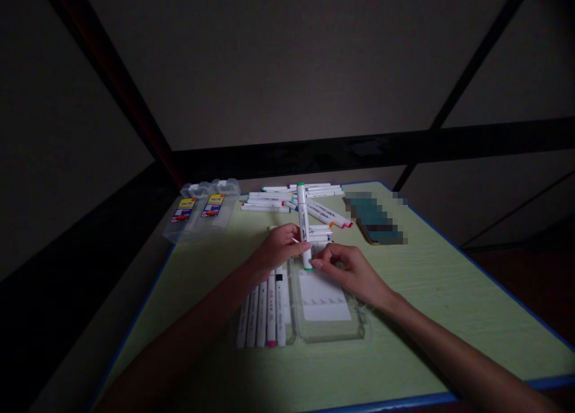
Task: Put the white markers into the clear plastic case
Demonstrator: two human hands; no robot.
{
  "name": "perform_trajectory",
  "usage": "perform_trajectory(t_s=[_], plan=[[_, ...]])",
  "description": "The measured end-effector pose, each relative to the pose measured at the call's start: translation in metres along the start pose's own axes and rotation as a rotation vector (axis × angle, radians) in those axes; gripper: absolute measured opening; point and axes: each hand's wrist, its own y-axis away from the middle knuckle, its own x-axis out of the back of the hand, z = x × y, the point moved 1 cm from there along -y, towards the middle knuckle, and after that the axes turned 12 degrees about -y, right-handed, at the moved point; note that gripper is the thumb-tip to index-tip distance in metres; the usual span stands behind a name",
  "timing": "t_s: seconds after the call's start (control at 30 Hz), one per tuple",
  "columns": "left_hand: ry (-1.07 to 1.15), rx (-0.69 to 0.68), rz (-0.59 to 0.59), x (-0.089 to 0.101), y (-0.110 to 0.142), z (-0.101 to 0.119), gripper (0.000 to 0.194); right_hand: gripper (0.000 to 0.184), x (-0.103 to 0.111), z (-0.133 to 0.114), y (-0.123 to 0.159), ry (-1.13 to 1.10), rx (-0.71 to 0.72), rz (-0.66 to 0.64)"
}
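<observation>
A white marker with green ends (pixel 303 221) stands tilted over the table, held from both sides. My left hand (pixel 277 249) pinches its lower part from the left. My right hand (pixel 348 270) grips its bottom end with the fingertips. Just under the hands lies an open clear plastic case (pixel 330 326): several white markers (pixel 265 311) lie in a row in its left half, and a white card lies in its right half. A loose heap of white markers (pixel 287 198) with coloured caps lies further back.
Two clear plastic boxes (pixel 202 212) with yellow labels stand at the back left of the pale green table (pixel 449 293), which has a blue edge. A dark teal flat object (pixel 375 221) lies at the back right. Dark bars and a wall stand behind.
</observation>
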Motion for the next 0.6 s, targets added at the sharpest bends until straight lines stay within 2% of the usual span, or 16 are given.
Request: perform_trajectory(t_s=[0.33, 0.5, 0.6], plan=[[0.033, -0.009, -0.013, -0.0089, 0.0028, 0.0011, 0.021, 0.028, -0.004, -0.0025, 0.0023, 0.045, 0.016, -0.026], [0.018, -0.029, -0.019, -0.0088, 0.0023, 0.0001, 0.022, 0.027, -0.0046, -0.0003, 0.0029, -0.005, -0.001, -0.009], [0.009, -0.036, 0.058, -0.0038, 0.0001, 0.0031, 0.025, 0.028, -0.0047, -0.0003, 0.0034, -0.04, -0.007, 0.011]])
